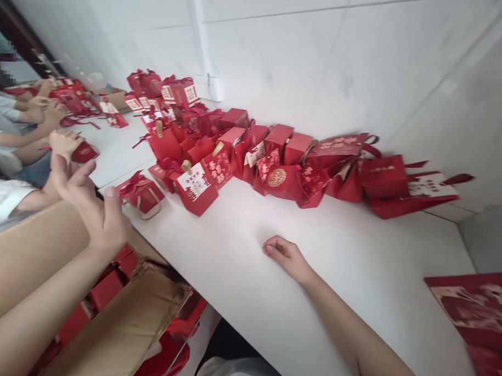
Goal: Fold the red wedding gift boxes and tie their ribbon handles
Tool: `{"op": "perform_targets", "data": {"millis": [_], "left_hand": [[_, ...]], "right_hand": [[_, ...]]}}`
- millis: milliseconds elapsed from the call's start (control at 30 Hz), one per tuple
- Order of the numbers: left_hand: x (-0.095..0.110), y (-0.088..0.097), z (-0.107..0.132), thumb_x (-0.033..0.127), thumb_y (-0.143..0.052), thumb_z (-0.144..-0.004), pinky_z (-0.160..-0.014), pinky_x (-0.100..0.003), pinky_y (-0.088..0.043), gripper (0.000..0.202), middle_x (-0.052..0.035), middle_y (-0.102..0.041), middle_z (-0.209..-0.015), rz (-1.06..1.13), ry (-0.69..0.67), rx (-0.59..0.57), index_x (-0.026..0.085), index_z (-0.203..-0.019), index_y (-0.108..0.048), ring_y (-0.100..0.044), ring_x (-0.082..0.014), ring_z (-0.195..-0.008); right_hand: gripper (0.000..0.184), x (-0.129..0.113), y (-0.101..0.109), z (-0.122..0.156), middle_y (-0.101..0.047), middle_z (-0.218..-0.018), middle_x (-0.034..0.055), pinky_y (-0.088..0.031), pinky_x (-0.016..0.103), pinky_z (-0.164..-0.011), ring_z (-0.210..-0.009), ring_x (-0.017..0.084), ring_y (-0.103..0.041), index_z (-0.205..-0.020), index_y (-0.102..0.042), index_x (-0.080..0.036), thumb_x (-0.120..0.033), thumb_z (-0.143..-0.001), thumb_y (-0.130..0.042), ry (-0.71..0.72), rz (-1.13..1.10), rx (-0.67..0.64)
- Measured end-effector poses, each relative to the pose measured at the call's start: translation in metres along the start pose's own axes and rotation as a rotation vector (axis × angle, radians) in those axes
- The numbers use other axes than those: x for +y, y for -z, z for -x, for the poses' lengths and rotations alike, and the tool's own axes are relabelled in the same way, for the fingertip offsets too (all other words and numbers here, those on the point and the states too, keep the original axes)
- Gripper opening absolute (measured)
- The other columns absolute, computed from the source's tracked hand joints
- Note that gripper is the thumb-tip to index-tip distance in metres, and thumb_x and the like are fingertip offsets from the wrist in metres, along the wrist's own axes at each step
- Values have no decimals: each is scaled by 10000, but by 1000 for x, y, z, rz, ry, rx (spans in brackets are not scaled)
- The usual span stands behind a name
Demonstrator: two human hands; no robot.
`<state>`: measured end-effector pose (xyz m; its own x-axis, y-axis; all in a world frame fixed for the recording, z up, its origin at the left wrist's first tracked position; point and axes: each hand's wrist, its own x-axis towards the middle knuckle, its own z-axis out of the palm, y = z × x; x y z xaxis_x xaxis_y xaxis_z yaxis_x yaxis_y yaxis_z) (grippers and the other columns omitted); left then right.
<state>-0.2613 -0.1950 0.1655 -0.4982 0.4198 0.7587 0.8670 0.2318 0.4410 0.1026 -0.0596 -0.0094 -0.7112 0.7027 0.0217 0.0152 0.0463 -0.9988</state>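
My left hand [96,207] is raised above the open cardboard box [118,326], fingers spread, holding nothing. My right hand [285,255] rests on the white table [334,278] with its fingers loosely curled under, and nothing shows in it. Nearest to the left hand stands a small red gift box with a ribbon [141,194]. Beside it is a red box with a white label [196,189]. A long pile of red gift boxes and bags [276,161] lies along the wall beyond my right hand.
The cardboard box holds several red boxes [107,287]. Flat red printed sheets [477,316] lie at the table's right end. Other people's hands [63,143] work with red boxes further left along the table. A white wall runs behind the pile.
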Motion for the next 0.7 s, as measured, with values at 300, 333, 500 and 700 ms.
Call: {"op": "perform_targets", "data": {"millis": [300, 333, 500, 700], "left_hand": [[203, -131, 20, 357, -501, -895, -1180, -456, -228, 404, -67, -282, -1536, 204, -804, -642, 199, -1267, -517, -248, -263, -1435], [212, -153, 29, 339, -513, -890, -1173, -476, -239, 409, -93, -287, -1534, 213, -799, -701, 179, -1266, -522, -250, -281, -1433], [229, -228, 89, 252, -546, -861, -1176, -590, -119, 532, -130, -213, -1574, 204, -584, -575, 167, -1376, -441, -168, -326, -1461], [213, -240, 150, 219, -492, -873, -1180, -590, -63, 523, -154, -210, -1571, 235, -491, -484, 137, -1386, -431, -142, -309, -1473]], "right_hand": [[224, 2, -4, -5, -643, -818, 16, -451, 291, -665, -699, 153, -572, -882, -631, -210, -392, -907, -502, 105, 116, 79], [222, 2, -2, -7, -643, -827, 19, -450, 288, -660, -705, 154, -577, -891, -630, -210, -385, -906, -495, 125, 126, 122], [213, 4, 38, -16, -635, -971, 58, -467, 304, -709, -805, 174, -601, -973, -571, -205, -363, -896, -450, 205, 109, 555], [288, -18, 126, -15, -563, -1172, 122, -465, 328, -776, -980, 208, -561, -1066, -488, -191, -410, -886, -435, 181, 212, 1027]]}}
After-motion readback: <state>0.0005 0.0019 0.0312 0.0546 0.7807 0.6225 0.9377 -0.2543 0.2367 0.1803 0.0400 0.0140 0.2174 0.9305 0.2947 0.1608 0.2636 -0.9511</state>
